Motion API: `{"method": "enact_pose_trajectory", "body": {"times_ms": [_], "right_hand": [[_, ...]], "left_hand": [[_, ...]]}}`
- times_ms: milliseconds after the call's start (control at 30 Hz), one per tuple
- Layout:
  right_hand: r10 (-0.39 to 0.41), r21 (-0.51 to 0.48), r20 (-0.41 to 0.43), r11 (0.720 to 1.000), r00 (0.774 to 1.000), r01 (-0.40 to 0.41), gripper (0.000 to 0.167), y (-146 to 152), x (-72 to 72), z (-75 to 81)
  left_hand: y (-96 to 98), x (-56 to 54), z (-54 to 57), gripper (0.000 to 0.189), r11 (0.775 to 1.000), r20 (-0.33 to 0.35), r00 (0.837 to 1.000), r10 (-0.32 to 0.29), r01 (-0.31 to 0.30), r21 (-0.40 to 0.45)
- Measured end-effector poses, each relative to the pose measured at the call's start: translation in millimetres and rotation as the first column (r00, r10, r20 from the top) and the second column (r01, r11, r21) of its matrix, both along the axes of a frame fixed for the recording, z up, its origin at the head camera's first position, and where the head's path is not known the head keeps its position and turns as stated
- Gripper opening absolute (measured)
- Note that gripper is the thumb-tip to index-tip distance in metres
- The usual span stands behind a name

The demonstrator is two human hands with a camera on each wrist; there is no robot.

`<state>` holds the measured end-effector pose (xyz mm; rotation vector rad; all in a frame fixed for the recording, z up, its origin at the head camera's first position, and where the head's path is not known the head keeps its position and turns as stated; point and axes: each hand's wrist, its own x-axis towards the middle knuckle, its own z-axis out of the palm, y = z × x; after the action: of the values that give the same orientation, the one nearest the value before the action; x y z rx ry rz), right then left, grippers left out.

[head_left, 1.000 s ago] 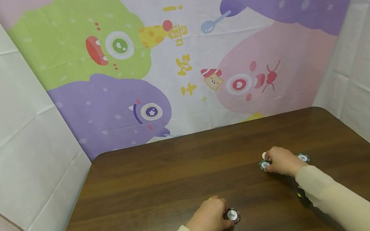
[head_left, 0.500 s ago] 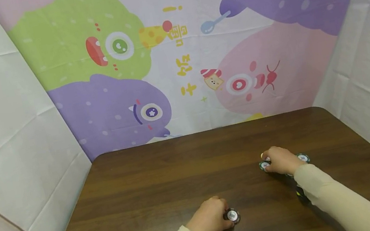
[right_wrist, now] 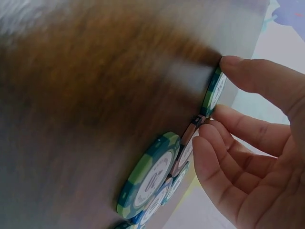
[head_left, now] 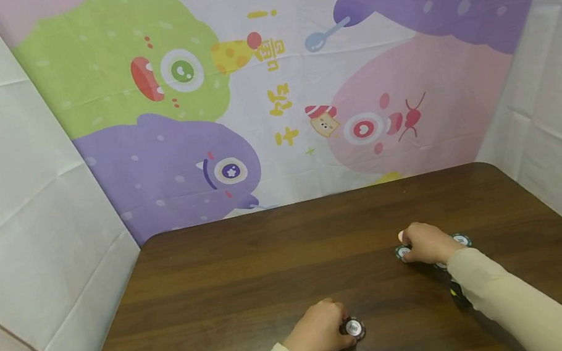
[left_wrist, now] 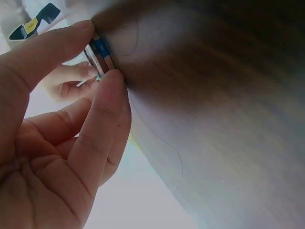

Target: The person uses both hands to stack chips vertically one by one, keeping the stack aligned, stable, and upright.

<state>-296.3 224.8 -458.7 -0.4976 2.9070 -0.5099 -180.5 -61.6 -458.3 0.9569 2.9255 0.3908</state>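
Note:
In the head view my left hand (head_left: 320, 333) is at the table's front middle. Its thumb and fingers pinch a dark poker chip (head_left: 354, 329) with a white centre by its edge; the left wrist view shows that chip (left_wrist: 101, 53) edge-on, with a blue patch on its rim. Farther back to the right is my right hand (head_left: 428, 242), with a green poker chip (head_left: 403, 252) between thumb and index finger. In the right wrist view this chip (right_wrist: 214, 90) lies flat on the table, beside a brownish chip (right_wrist: 187, 147) near the other fingertips.
More chips lie close together by the right hand: a green one (right_wrist: 150, 176), a blue-edged one (right_wrist: 155, 207) and others partly hidden. Another green chip (head_left: 460, 240) shows right of that hand. The brown wooden table (head_left: 232, 284) ends at a cartoon-printed cloth (head_left: 291, 167).

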Motion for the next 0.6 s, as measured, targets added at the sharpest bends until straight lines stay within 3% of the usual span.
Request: {"method": "enact_pose_trajectory", "body": {"times_ms": [67, 233, 433, 600], "right_hand": [[0.002, -0.015, 0.008, 1.0, 1.0, -0.002, 0.031, 0.3, -1.3, -1.0], [0.002, -0.026, -0.012, 1.0, 1.0, -0.002, 0.036, 0.1, -0.5, -1.6], [-0.003, -0.032, -0.015, 0.999, 1.0, 0.003, 0.031, -3.5, 5.7, 3.5], [0.017, -0.026, -0.023, 1.0, 1.0, -0.018, 0.017, -8.3, 12.3, 8.6]], "left_hand": [[0.2, 0.7, 0.7, 0.021, 1.0, -0.001, 1.0, 0.004, -0.004, 0.001], [0.6, 1.3, 1.7, 0.022, 1.0, -0.002, 1.0, 0.007, -0.007, 0.001], [0.7, 1.4, 3.4, 0.021, 1.0, 0.025, 1.0, 0.006, -0.005, -0.009], [0.3, 1.1, 2.8, 0.021, 1.0, 0.014, 1.0, 0.001, -0.001, -0.011]]}}
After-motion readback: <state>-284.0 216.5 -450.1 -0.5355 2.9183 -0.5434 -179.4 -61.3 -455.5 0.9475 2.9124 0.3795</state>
